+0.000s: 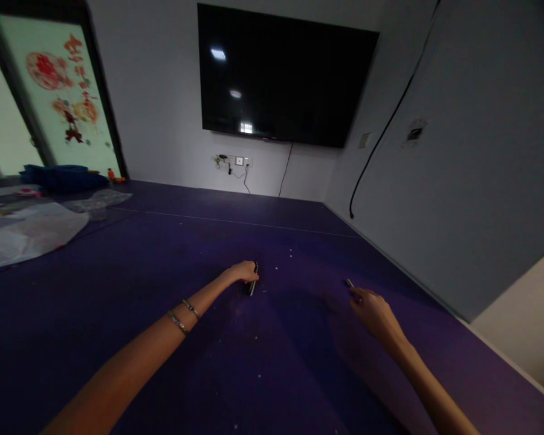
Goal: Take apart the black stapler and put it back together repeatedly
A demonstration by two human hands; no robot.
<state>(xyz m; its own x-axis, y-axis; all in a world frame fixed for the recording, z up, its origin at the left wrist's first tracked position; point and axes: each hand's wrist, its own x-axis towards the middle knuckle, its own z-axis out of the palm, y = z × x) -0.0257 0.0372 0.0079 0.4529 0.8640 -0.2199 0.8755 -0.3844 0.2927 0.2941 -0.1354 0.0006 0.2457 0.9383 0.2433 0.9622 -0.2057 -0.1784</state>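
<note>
My left hand (243,272), with two bangles on its forearm, reaches over the dark purple surface (163,338). It is closed around a narrow dark object with a pale edge (253,286), whose lower end is at or just above the surface. To the right, my right hand (374,309) is closed on a small dark-and-light object (349,283) that sticks out past the fingertips. Both objects are too small to name. Small white bits (276,268) lie scattered between and below the hands.
Crumpled white sheeting (36,229), clear plastic (102,198) and a blue cloth bundle (63,178) lie at the far left. A television (285,72) hangs on the back wall. A black cable (381,133) dangles along the right wall, down to the surface's edge.
</note>
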